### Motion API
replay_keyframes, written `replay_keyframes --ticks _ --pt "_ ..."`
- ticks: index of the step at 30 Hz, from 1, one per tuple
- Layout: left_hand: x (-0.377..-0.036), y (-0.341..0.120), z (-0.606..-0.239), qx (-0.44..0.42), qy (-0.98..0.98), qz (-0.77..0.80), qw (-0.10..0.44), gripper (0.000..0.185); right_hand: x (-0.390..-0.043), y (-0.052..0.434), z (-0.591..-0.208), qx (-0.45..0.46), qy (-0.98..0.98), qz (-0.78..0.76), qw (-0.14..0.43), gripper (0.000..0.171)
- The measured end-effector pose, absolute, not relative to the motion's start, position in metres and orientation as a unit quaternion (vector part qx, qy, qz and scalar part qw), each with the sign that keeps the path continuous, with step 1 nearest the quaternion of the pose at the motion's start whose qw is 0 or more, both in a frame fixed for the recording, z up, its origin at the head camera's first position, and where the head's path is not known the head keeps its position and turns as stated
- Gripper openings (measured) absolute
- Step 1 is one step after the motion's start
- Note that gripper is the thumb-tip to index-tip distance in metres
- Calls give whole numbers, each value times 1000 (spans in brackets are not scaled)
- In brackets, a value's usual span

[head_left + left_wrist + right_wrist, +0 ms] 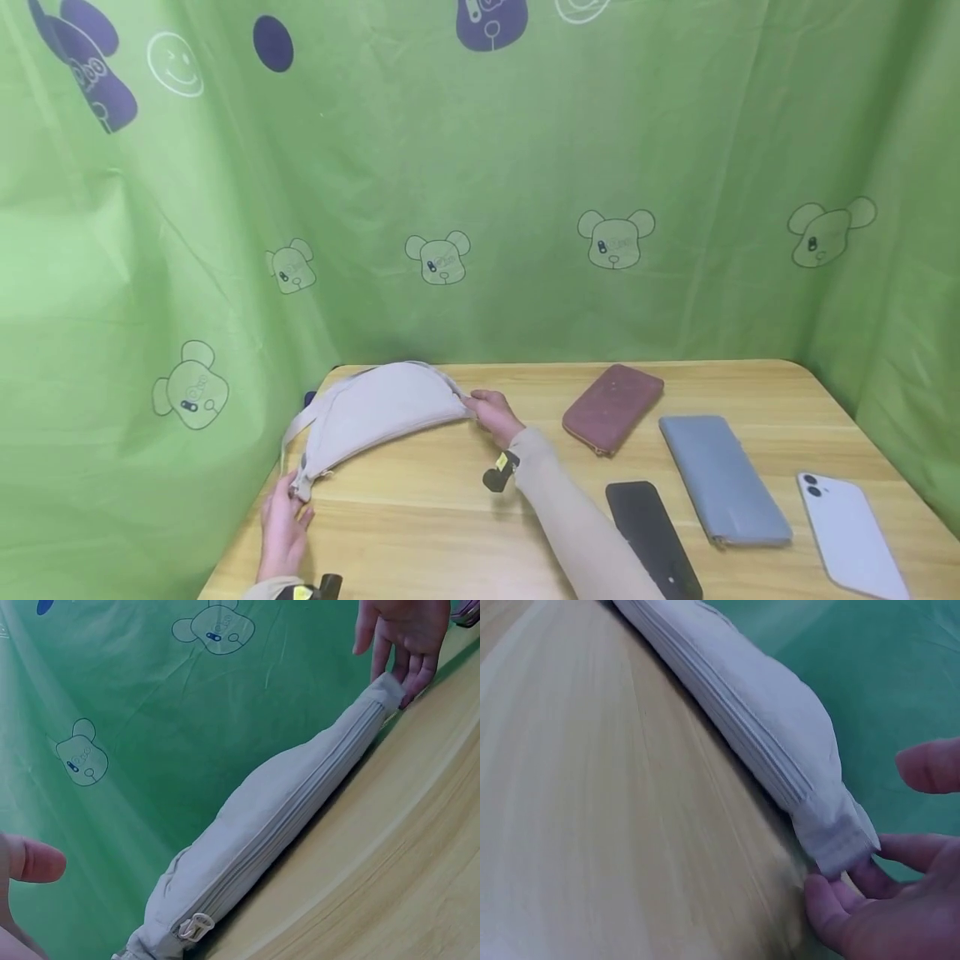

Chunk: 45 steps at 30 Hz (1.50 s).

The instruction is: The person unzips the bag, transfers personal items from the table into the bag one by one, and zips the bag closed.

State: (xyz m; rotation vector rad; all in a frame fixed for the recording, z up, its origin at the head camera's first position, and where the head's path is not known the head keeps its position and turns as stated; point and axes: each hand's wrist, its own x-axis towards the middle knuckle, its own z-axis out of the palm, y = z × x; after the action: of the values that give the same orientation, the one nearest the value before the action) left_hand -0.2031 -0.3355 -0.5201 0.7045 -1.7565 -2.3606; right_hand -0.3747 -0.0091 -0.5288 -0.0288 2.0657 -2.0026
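A pale grey crescent-shaped waist bag (pixel 390 408) lies at the far left of the table, its strap (pixel 306 419) looped behind it. Along its near edge runs a zipper (pixel 277 825), with the zipper pull (pixel 196 928) by the left end. My left hand (pixel 283 529) touches that left end, thumb held away from the bag in the left wrist view. At the opposite end, my right hand (pixel 495 414) has its fingertips (pixel 825 900) right at the tab, partly beneath it. The right thumb (pixel 930 766) stands apart from the fabric.
Right of the bag lie a maroon zip wallet (pixel 613 408), a blue-grey long wallet (pixel 723 479), a black phone (pixel 654 537) and a white phone (pixel 853 533). My right forearm passes beside the black phone. A green printed curtain (pixel 525 308) hangs behind the wooden table (pixel 420 533).
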Motion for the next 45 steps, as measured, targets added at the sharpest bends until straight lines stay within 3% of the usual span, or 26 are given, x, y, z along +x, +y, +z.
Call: replay_keyframes --ticks 8,13,21,32,39,45 --pt "-203 -332 -515 230 -584 -777 47 10 -369 -1 -530 -7 670 -729 140 52" --pt "-197 -331 -514 233 -607 -759 35 13 -364 6 -538 1 668 -730 144 52" --pt "-201 -320 -513 213 -660 -721 4 74 -362 24 -540 44 649 -751 113 48" --pt "-220 -297 -512 184 -744 -642 -21 72 -363 60 -526 82 626 -769 99 52" --pt "-237 -285 -503 114 -882 -453 -52 73 -362 84 -522 86 623 -773 85 48" --pt "-255 -280 -475 52 -949 -309 -23 71 -360 94 -518 85 627 -769 91 49"
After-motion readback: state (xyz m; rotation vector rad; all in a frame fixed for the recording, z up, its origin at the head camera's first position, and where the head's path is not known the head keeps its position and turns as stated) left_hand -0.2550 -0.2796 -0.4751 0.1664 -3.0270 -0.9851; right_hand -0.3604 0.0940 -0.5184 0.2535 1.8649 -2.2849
